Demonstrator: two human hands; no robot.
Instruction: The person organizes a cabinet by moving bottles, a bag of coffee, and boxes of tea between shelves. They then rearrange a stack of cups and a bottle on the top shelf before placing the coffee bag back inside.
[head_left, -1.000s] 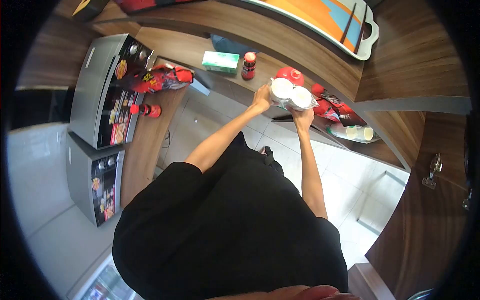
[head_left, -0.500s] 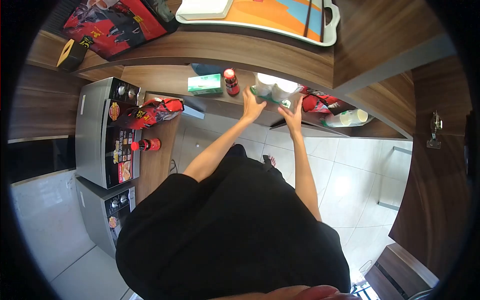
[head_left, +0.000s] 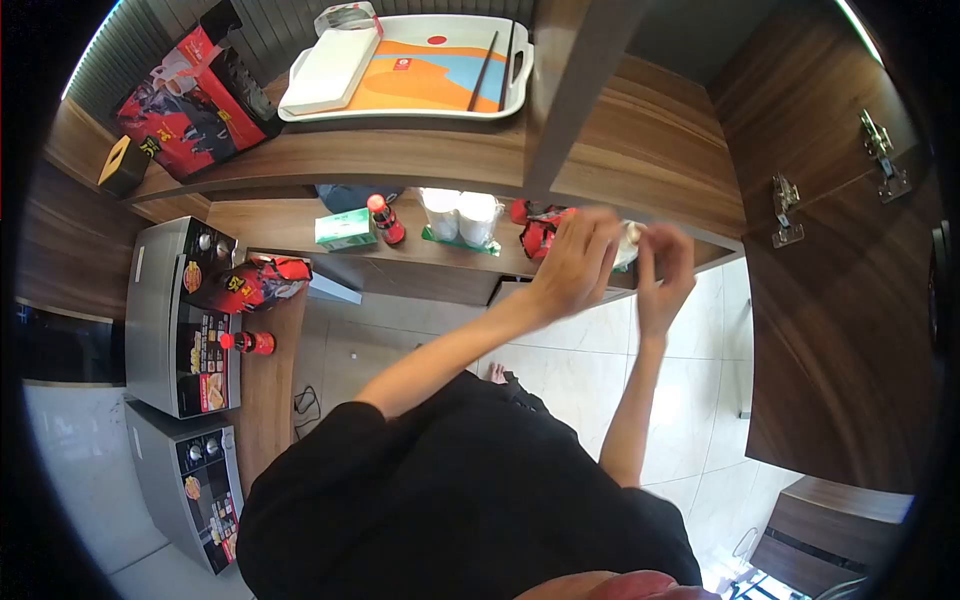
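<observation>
Both hands are raised in front of the lower shelf, slightly smeared by motion. My left hand (head_left: 578,265) reaches up with loosely bent fingers, overlapping the red packets (head_left: 540,236). Close beside it, my right hand (head_left: 666,282) has its thumb and fingers curved with a gap between them. White cups (head_left: 627,246) lying on their side show partly behind the hands. To the left, two upright stacks of white paper cups (head_left: 478,216) in clear wrap with green at the base stand on the shelf, apart from both hands.
Left along the shelf are a red-capped bottle (head_left: 387,220) and a green-white box (head_left: 345,230). A tray (head_left: 400,108) with chopsticks lies on the upper shelf. Microwaves (head_left: 165,320), another red-capped bottle (head_left: 250,343) and a red bag (head_left: 262,285) are at left. A cabinet door (head_left: 840,330) hangs at right.
My hands have let go of the upright cup stacks and moved right, to the red packets and lying cups. The view has turned to the right.
</observation>
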